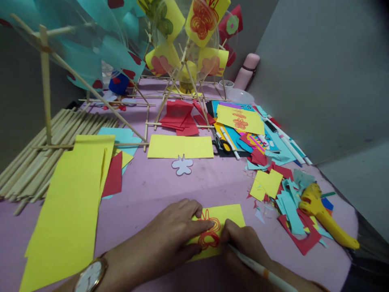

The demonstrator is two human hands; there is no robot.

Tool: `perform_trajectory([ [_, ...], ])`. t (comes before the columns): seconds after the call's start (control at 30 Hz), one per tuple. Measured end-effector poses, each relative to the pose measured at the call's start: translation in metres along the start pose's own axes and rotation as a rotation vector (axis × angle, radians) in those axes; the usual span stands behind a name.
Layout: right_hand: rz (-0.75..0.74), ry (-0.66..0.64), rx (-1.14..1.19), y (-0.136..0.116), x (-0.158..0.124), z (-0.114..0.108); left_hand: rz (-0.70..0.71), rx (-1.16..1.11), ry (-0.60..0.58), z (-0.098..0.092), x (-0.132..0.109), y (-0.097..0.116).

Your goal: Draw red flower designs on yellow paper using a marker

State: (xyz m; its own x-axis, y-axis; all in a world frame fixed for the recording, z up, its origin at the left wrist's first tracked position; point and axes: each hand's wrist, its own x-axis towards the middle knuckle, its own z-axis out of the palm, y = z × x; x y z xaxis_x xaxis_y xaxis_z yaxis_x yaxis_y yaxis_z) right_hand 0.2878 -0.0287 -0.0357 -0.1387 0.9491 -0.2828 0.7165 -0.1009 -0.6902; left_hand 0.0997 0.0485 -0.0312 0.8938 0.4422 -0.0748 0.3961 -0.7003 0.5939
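Observation:
A yellow paper piece [234, 211] lies on the pink tabletop, bearing a butterfly drawn in red lines. My left hand [179, 231] rests flat over its left side, fingers spread and pressing on the paper beside the drawing. In my right hand [246, 243] is a white marker [261, 269], gripped low at the drawing's right edge; its tip is hidden by my fingers. Farther up the table sits a pale butterfly cutout [182, 165], just below a yellow paper strip [182, 147].
Long yellow sheets [69, 202] and wooden sticks [60, 150] lie at left. At right are paper scraps [291, 211], a yellow glue gun [328, 219], scissors [224, 147] and several markers. Stick-framed wheels [185, 56] with paper stand at the back, near a pink bottle [247, 71].

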Motion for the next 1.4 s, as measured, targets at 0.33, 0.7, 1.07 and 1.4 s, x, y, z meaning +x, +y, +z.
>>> perform_trajectory([
  [0.33, -0.046, 0.022, 0.102, 0.003, -0.002, 0.001, -0.004, 0.002, 0.005, 0.005, -0.001, -0.003],
  [0.7, -0.049, 0.098, 0.121, 0.014, -0.002, 0.012, 0.005, 0.001, 0.023, 0.005, 0.0, -0.004],
  [1.07, -0.054, 0.041, 0.076, 0.013, -0.003, 0.01, 0.005, 0.002, 0.007, 0.004, 0.0, -0.003],
  [1.4, 0.005, -0.117, 0.017, 0.011, 0.007, 0.011, 0.0, -0.017, 0.009, 0.004, -0.002, -0.002],
])
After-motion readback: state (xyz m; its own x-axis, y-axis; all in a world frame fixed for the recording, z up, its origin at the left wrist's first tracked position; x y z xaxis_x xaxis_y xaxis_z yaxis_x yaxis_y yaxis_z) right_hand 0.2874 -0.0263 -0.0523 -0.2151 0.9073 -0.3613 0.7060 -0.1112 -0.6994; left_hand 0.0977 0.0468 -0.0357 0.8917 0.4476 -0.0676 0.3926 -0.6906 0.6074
